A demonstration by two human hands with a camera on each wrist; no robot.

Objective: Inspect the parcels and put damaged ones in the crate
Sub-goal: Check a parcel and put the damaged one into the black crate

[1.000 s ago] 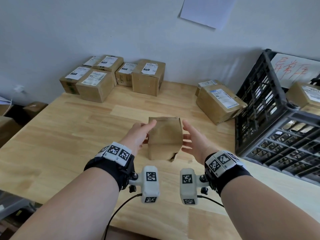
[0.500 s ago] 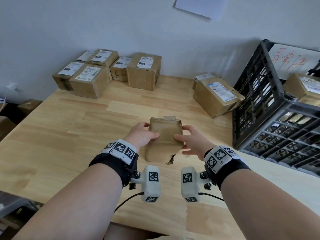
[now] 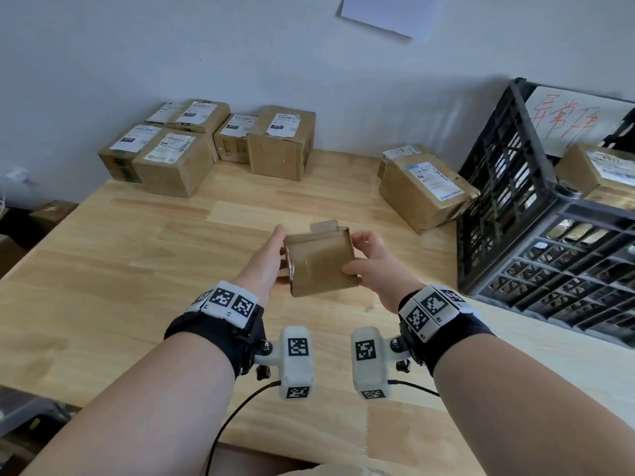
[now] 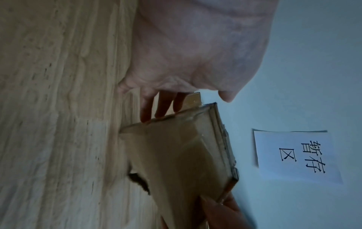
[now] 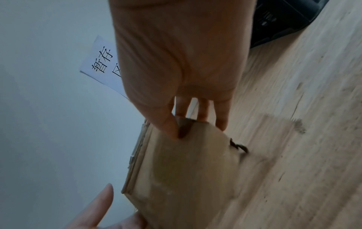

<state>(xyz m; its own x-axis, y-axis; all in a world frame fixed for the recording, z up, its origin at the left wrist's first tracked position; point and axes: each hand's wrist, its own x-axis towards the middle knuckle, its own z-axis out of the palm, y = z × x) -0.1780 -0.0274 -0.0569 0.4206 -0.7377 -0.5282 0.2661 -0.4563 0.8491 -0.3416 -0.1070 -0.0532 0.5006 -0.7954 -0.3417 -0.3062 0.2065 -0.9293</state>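
A small brown parcel (image 3: 321, 266) hangs just over the wooden table (image 3: 137, 269) between my two hands. My left hand (image 3: 273, 255) lies flat against its left end, fingers (image 4: 156, 106) fairly straight and thumb free. My right hand (image 3: 366, 257) grips the right end, thumb (image 5: 168, 122) on the upper face and fingers round the far corner. A torn hole (image 4: 139, 182) shows at the parcel's lower edge, and a loose flap (image 3: 324, 226) sticks out at its far edge. The black crate (image 3: 508, 187) stands to the right with a labelled parcel (image 3: 598, 170) inside.
Several labelled parcels (image 3: 171, 163) sit in a group at the back left by the wall. Two more parcels (image 3: 422, 190) lie beside the crate's left wall. A paper sign (image 3: 378, 15) hangs on the wall. The table's near edge runs under my forearms.
The parcel has been lifted off the table and tipped so a broad plain face points up. My right thumb moved onto that face; the left hand now lies flatter along the left end.
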